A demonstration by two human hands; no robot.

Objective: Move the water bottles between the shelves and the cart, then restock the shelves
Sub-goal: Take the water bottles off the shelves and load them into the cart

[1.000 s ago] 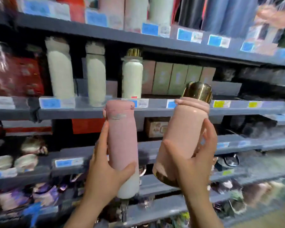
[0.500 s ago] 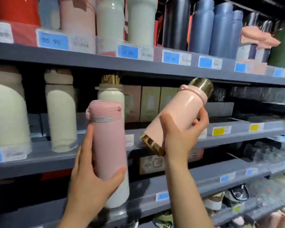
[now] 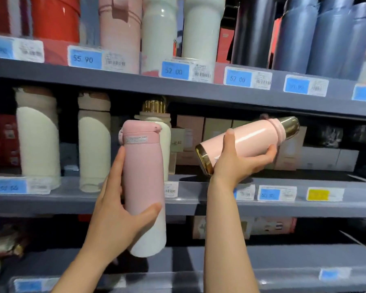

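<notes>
My left hand (image 3: 116, 210) grips a tall pink bottle with a white lower end (image 3: 143, 176), held upright in front of the middle shelf (image 3: 283, 208). My right hand (image 3: 237, 161) grips a peach bottle with a gold cap and gold base (image 3: 249, 140), tilted almost flat with its cap pointing right, just above the middle shelf. A cream bottle with a gold cap (image 3: 154, 117) stands on that shelf behind the pink bottle.
Two cream bottles (image 3: 38, 140) stand at the left of the middle shelf, boxes (image 3: 218, 127) behind. The top shelf (image 3: 178, 85) carries red, pink, cream, black and blue bottles with blue price tags. Lower shelves hold more goods.
Both hands have risen toward the middle shelf. The peach bottle has tipped from nearly upright to almost horizontal, cap to the right. The view has tilted up, showing the top shelf.
</notes>
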